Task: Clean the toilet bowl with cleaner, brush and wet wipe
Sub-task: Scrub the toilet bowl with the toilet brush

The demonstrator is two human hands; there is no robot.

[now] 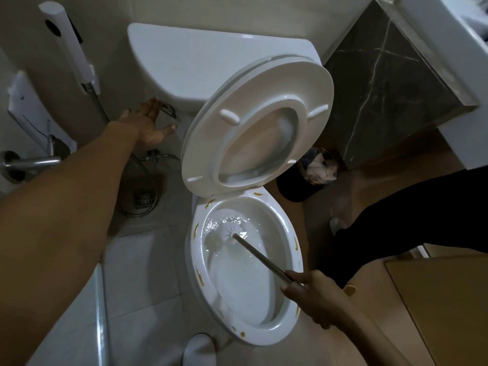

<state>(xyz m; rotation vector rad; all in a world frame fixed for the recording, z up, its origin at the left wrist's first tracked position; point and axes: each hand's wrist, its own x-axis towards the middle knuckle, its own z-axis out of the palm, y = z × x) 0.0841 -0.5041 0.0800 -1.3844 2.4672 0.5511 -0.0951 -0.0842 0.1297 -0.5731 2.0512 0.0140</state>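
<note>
Head view, toilet bowl (286, 223) at centre, seat and lid (258, 122) raised against cistern (200, 62); yellowish streaks along rim. White toilet brush (232, 235) inside bowl, head at left inner wall, metal shaft slanting to lower right. Right hand (314, 297): fingers curled round shaft end. Left hand (149, 125): fingers spread wide, at chrome flush lever (169, 111) on cistern side. Spray hose (142, 180) and floor drain (144, 198) left; waste bin (306, 178) right.

Glossy ceramic bowl (284, 223), metal brush handle (261, 257)
</note>
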